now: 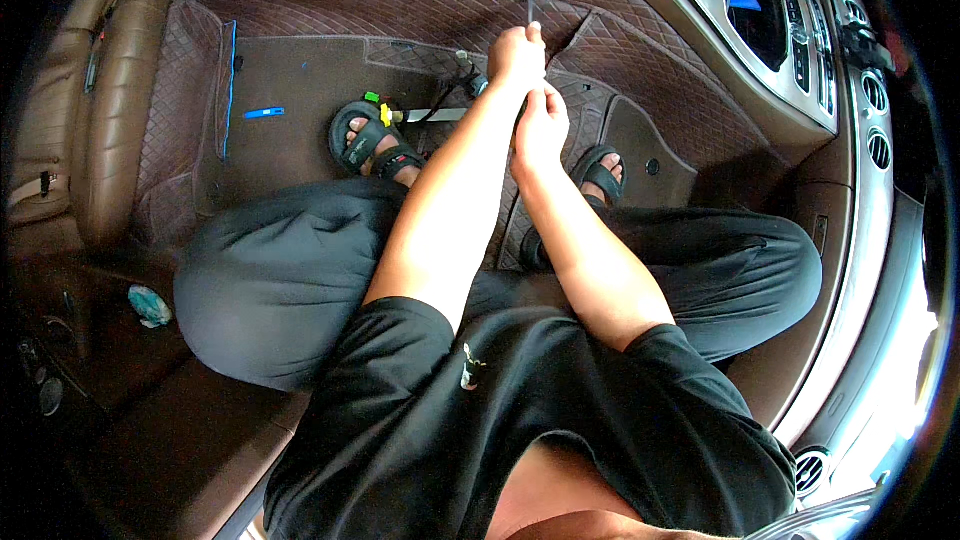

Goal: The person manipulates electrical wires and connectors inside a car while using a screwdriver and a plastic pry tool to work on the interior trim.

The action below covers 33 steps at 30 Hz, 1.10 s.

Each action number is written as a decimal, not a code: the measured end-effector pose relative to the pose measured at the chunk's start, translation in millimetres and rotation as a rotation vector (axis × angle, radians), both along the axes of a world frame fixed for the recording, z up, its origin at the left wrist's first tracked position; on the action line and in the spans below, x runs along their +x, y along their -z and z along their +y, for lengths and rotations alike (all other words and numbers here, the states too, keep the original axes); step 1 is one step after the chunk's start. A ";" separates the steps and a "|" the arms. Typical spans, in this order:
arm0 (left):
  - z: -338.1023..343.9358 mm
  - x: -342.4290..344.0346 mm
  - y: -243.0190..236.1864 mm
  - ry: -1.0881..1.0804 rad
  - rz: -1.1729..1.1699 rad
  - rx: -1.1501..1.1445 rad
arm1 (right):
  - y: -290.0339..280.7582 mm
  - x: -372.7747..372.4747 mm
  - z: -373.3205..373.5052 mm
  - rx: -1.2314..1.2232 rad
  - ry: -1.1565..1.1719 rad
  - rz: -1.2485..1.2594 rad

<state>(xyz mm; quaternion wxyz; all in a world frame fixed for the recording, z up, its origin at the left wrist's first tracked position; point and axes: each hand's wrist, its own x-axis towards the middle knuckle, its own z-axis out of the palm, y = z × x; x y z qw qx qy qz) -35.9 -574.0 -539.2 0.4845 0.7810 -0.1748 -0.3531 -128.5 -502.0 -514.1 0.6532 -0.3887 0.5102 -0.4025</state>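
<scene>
Both my arms reach forward over a brown quilted car floor mat [330, 0]. My left hand [517, 56] is closed in a fist by a raised fold of the mat, and what it grips is hidden. Just below it, my right hand [541, 128] is closed with thumb and fingers together, close against the left wrist. Whatever it may hold does not show. Left of my hands lies a long pale flat strip [436, 115] with a yellow piece [386, 114] at its end, partly behind my left forearm. Beside it is a small green piece [372, 97].
My sandalled feet [365, 140] rest on the floor. A blue pen-like tool [264, 113] lies to the left, near a thin blue line [230, 90] along the mat. A brown leather seat [115, 120] borders the left, the car's console [770, 30] and dashboard the right.
</scene>
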 end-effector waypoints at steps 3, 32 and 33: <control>9.4 17.6 -6.5 -0.075 0.112 -0.092 | -14.7 6.9 3.5 0.083 -0.081 0.021; -31.3 40.7 -61.4 0.505 -0.872 -0.323 | 56.1 -42.9 15.4 -0.085 -0.180 0.812; -33.7 32.1 -54.8 0.481 -0.759 -0.321 | 58.3 -46.8 13.2 -0.054 -0.246 0.830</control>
